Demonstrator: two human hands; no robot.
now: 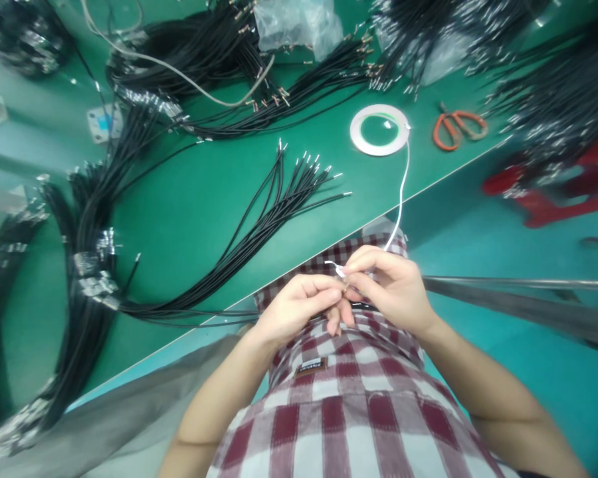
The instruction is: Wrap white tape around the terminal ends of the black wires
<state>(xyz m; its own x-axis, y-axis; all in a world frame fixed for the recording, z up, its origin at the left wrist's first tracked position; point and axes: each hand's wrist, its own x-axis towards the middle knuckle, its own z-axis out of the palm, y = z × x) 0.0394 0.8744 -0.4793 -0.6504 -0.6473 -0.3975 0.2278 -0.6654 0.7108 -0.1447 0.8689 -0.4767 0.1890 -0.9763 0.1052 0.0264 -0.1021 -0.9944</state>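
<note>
A narrow white tape (402, 192) runs from a tape roll (355, 131) lying flat on the green counter (179, 226), over the counter's near edge and into the hands. A small loop of it is seen at the fingertips of the right hand (389, 282), close to a small brass terminal (346, 287) on a black cable (189, 309). The left hand (296, 309) is curled at the same spot, with thumb and forefinger apparently closed on the terminal end, though the exact grip is partly hidden by the fingers. Neither hand appears released. The tape is judged light, soft and easily twisted, so it is best taken close to its free end, where any sticky face would touch the fingers least. A fan of black cables (289, 199) with metal tips lies on the counter beyond, and orange-handled scissors (458, 129) lie far to the right
</note>
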